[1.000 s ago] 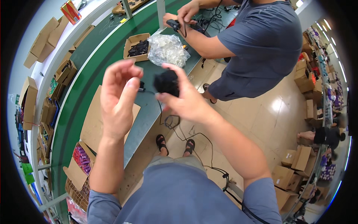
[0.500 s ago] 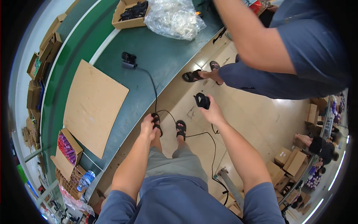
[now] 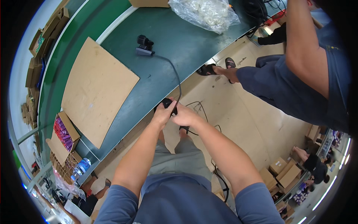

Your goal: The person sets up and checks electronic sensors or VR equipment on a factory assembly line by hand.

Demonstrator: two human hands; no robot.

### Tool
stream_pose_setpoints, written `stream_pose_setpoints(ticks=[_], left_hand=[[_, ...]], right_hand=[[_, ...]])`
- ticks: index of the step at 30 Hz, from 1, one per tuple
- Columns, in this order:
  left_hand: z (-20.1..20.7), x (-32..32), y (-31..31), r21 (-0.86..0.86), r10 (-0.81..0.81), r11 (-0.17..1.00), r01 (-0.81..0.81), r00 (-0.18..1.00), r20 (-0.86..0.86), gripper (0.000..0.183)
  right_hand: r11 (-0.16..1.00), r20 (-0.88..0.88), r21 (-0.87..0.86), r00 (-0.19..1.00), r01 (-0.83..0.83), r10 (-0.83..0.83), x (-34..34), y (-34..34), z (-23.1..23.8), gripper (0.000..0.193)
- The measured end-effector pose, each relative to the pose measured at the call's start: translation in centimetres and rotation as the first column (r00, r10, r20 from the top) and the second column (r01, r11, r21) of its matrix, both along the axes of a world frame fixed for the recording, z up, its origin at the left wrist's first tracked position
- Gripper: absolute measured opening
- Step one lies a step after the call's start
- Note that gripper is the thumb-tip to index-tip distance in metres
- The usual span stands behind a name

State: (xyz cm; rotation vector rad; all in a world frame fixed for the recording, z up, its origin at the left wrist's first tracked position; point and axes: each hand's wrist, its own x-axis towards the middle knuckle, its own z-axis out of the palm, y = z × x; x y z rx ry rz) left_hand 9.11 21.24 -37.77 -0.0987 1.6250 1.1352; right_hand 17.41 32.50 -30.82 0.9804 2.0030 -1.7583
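Small black object (image 3: 167, 101) gripped by two hands just left of mid-frame

We have both hands together near the centre of the frame, at the front edge of the green worktable (image 3: 156, 80). Our left hand (image 3: 162, 114) grasps the black object, its thumb laid along the near side. Our right hand (image 3: 184, 114) meets it from the right, fingers curled in and closed on the same object; we cannot tell exactly where those fingertips press, since they are mostly hidden.

Above the hands, in the upper middle, we see a dark grey block (image 3: 144, 51) on the table with a black rounded piece (image 3: 144, 40) touching it. A black cable (image 3: 173, 66) bends from the block down to our right hand, where we lose sight of it.

To the left lies a flat cardboard sheet (image 3: 99, 87); below it, at lower left, stand an open carton (image 3: 73, 125) of purple and red pieces and a plastic bottle (image 3: 81, 167). A clear plastic bag (image 3: 205, 14) sits at the top, and a co-worker (image 3: 276, 84) stands at upper right.
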Motion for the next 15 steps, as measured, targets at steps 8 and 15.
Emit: stream_pose_setpoints(ticks=[8, 15], left_hand=[[7.0, 1.6, -2.7, 0.14, 0.27, 0.96, -0.241, 0.93, -0.249, 0.042], [17.6, -4.1, -16.1, -0.033, 0.26, 0.914, -0.404, 0.646, -0.717, 0.04]], right_hand=[[0.895, -0.098, -0.4, 0.962, 0.196, -0.254, 0.3, -1.1, 0.5, 0.038], [0.379, 0.237, -0.696, 0.694, 0.61, -0.68, -1.2, 6.0, 8.8, 0.02]])
